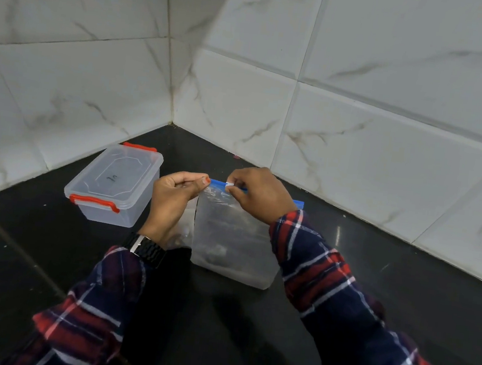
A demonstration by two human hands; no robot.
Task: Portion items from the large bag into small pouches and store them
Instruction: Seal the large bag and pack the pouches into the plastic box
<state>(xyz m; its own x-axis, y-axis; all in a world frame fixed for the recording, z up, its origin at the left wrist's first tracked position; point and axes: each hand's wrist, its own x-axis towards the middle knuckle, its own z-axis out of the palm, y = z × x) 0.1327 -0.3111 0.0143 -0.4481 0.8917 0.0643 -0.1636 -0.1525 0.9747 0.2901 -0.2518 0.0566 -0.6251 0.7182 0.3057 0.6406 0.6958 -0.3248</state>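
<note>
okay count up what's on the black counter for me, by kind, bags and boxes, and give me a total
Zip bags: 1, the clear zip bag with a blue strip, held at its top by the left hand and the right hand.
Lidded boxes: 1, the clear box with red clips, lid on.
Something pale shows behind the left hand; I cannot tell what it is.
Total: 2

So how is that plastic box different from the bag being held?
The box is rigid, lidded and clipped with red latches; the bag is soft, with a blue zip strip. The box sits untouched, while the left hand and right hand pinch the bag's top. Both are clear plastic on the dark counter.
</note>
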